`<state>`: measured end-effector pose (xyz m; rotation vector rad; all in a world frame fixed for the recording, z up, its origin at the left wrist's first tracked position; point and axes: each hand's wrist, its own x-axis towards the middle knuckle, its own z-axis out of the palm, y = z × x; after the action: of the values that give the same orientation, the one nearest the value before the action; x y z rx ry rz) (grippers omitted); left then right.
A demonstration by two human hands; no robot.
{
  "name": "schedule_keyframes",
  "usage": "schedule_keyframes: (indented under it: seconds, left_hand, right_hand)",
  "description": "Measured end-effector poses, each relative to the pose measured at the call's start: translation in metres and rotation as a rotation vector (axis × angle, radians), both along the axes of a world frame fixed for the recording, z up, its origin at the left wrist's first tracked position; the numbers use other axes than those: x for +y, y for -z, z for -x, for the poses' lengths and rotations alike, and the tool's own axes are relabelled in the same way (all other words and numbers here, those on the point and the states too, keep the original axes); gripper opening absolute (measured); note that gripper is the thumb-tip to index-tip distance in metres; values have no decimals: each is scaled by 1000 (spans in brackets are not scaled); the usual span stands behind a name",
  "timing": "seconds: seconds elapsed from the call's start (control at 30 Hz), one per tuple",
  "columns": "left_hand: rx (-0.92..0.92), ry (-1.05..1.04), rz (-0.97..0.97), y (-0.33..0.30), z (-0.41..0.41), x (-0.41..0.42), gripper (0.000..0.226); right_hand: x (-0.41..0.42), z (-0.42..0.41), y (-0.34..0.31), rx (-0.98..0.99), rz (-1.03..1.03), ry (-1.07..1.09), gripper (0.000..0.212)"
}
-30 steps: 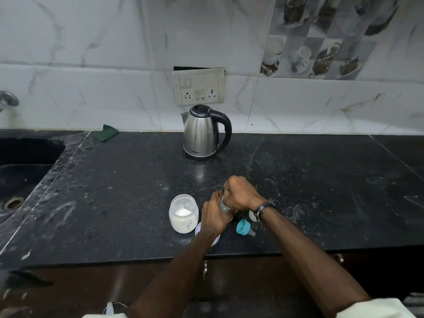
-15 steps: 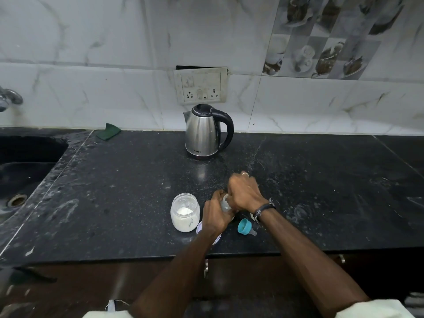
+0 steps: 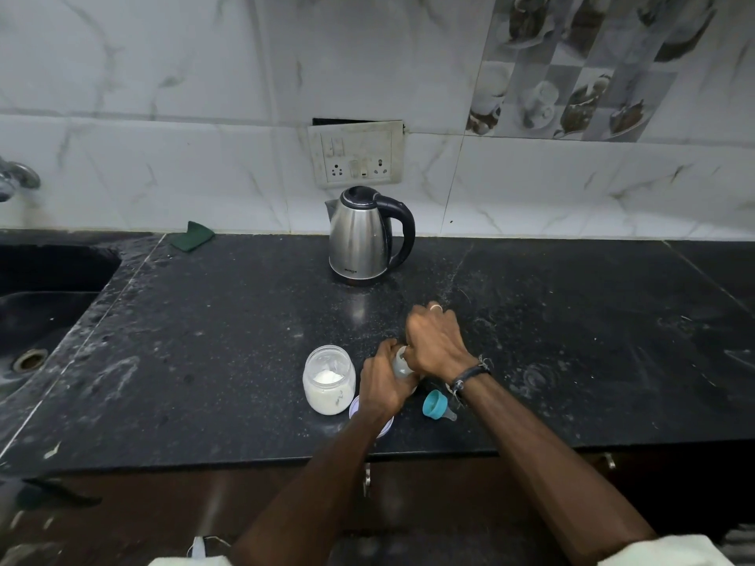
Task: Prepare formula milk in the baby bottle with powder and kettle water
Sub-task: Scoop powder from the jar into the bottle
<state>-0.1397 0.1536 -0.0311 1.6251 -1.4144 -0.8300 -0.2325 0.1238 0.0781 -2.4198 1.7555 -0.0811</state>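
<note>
left hand (image 3: 384, 384) grasps baby bottle (image 3: 402, 363) steady near worktop (image 3: 204, 341) front edge | right hand (image 3: 439, 341) curled over mouth, contents hidden | teat cap (image 3: 435, 404) off, likely for filling

Both forearms are bare below pale cream sleeves (image 3: 670, 551). The right wrist wears a dark corded bracelet (image 3: 470, 375). One right finger carries a thin silvery ring (image 3: 436, 307).

Kettle (image 3: 359, 239) sits upper centre on the counter (image 3: 204, 320); powder jar (image 3: 329, 379) lower centre, teat cap (image 3: 435, 404) to its right (sink (image 3: 49, 288) far left)
</note>
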Motion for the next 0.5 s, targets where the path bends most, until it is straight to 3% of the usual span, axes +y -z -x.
schedule_keyframes:
  seconds: [0.13,0.23,0.37,0.5]
  left_hand:
    - [-10,1,-9,0,0,-1,56]
    - [-7,3,-23,0,0,-1,56]
    - [-1,0,-20,1,0,-2,58]
    - [8,-4,-17,0,0,-1,56]
  right_hand:
    - [0,-1,-1,6,-65,-7,5]
    - [0,-1,0,62,24,-41,7]
    - [0,-1,-1,24,-52,-30,10]
    - [0,-1,2,87,20,-58,8]
